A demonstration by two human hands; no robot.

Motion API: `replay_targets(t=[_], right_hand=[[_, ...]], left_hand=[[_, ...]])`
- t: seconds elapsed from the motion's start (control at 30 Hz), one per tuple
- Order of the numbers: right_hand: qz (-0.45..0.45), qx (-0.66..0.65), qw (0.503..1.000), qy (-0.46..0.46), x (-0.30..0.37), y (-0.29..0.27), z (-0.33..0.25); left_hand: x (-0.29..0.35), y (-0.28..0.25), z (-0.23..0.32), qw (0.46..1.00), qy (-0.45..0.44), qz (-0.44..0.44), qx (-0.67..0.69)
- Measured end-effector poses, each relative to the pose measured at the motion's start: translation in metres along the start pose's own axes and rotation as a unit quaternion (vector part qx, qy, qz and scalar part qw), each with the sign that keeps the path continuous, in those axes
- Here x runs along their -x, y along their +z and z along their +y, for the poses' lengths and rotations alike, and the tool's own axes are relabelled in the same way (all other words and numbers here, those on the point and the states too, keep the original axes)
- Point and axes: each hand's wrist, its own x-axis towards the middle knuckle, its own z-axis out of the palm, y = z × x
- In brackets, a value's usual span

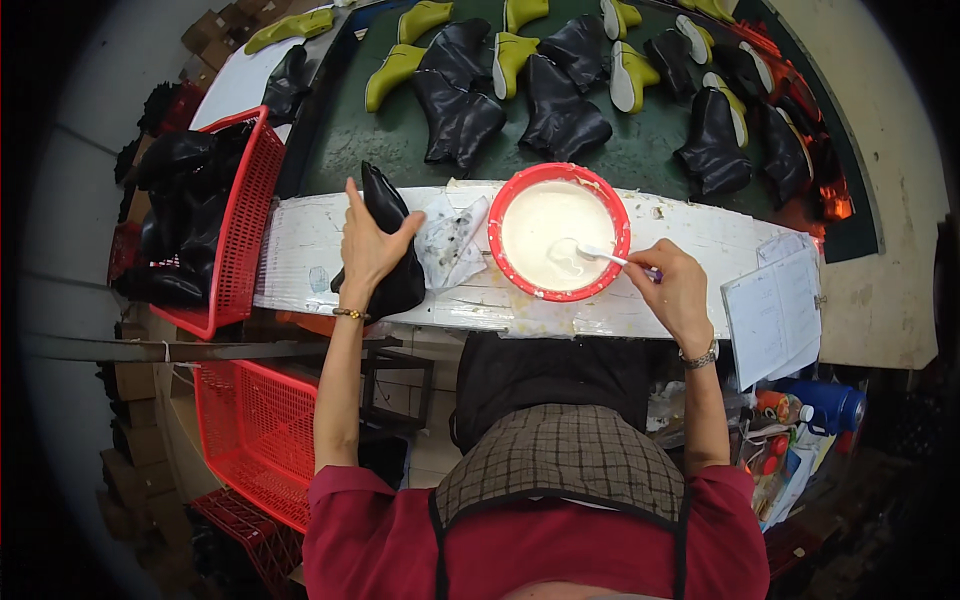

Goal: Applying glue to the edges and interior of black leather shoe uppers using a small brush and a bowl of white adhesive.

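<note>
My left hand grips a black leather boot over the left part of the white bench board, thumb on one side and fingers along the other. In my right hand is a small toothbrush-like brush, held by its handle. Its head dips into creamy white liquid filling a red round basin. Between the boot and the basin lies a stained white cloth, partly behind the boot.
Beyond the board, a dark green surface carries several black boots and yellow-green boot forms. A red crate of black boots stands left, another red crate below it. Papers hang at the board's right end.
</note>
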Motion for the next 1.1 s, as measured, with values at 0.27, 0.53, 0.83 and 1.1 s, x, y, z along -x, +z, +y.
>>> replay_targets(t=[0.27,0.53,0.83,1.1], right_hand=[[-0.023,-0.1,0.995,0.018,0.006,0.003,0.01],[0.031,-0.289,0.938,-0.186,-0.044,0.001,-0.025],[0.065,-0.233,0.952,-0.187,-0.037,-0.006,-0.029],[0.066,-0.216,0.956,-0.189,-0.012,0.006,-0.044]], left_hand=[[-0.007,-0.018,-0.003,0.98,0.064,-0.01,0.189],[0.035,-0.081,0.102,0.831,-0.022,-0.441,0.338],[0.045,-0.094,0.113,0.824,-0.026,-0.286,0.489],[0.05,-0.083,0.12,0.881,0.046,-0.073,0.466]])
